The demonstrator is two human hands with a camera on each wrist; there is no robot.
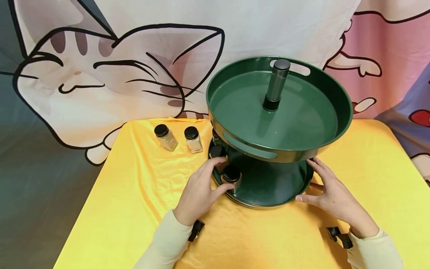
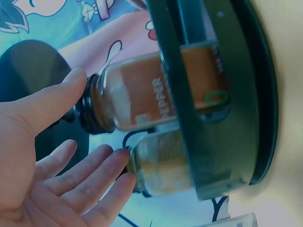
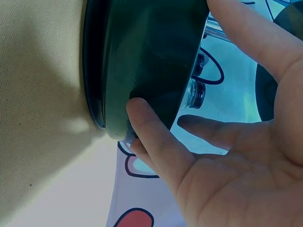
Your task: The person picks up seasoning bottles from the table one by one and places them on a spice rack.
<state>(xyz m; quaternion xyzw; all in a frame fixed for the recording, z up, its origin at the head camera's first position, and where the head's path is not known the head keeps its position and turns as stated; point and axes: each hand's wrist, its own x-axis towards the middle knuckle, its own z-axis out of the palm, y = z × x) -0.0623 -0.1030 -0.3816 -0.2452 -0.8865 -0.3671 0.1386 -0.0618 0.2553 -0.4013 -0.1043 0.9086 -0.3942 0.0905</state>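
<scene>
A dark green two-tier tray stands on the yellow table; its upper tier (image 1: 302,123) has a grey centre post (image 1: 277,84). On the lower tier (image 1: 268,186) stand three black-capped spice jars (image 1: 231,175) (image 1: 217,152) (image 1: 216,134). My left hand (image 1: 223,173) reaches in at the left with straight fingers, thumb and index either side of the nearest jar. In the left wrist view its fingertips (image 2: 116,158) touch a jar's cap (image 2: 163,163) beside a pepper jar (image 2: 156,94). My right hand (image 1: 305,180) rests open on the lower tier's right rim, its thumb (image 3: 151,137) pressing the wall (image 3: 151,56).
Two more black-capped jars (image 1: 165,137) (image 1: 193,139) stand on the yellow cloth (image 1: 134,194) left of the tray. A cartoon cat backdrop (image 1: 100,74) hangs behind the table. The table's left edge runs diagonally at the lower left.
</scene>
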